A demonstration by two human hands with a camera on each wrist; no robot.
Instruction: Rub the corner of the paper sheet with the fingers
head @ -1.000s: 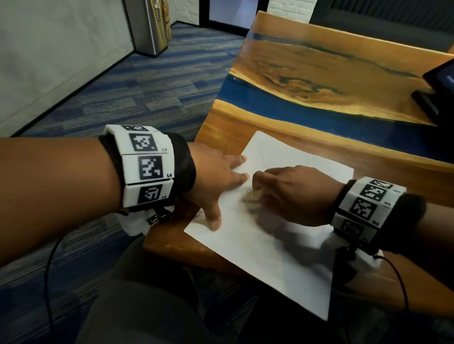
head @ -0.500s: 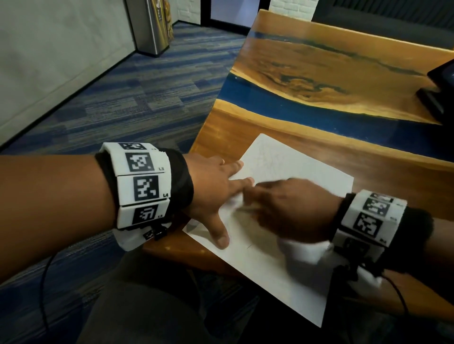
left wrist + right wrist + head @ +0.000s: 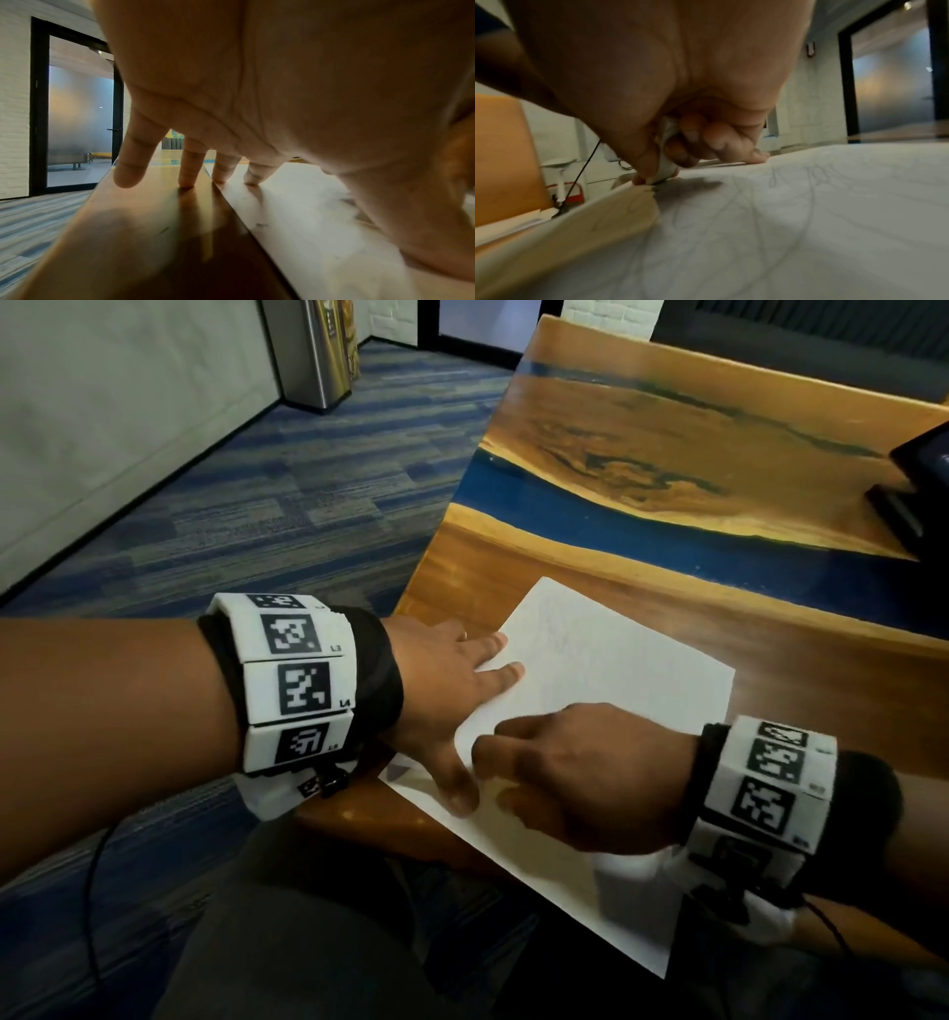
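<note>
White eraser [image 3: 664, 168] pinched in right hand [image 3: 590, 778].

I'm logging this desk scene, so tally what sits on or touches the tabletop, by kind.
Hands: 2, left hand pressing flat, right hand pinching an eraser
White paper sheets: 1
Small white erasers: 1
Dark devices at the table edge: 1
Total: 5

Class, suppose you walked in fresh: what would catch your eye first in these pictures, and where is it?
First, the white sheet of paper lying at the near corner of the wooden table with its blue band. The left hand presses flat on the sheet's left edge, while the right hand pinches a small white eraser against the paper.
</note>
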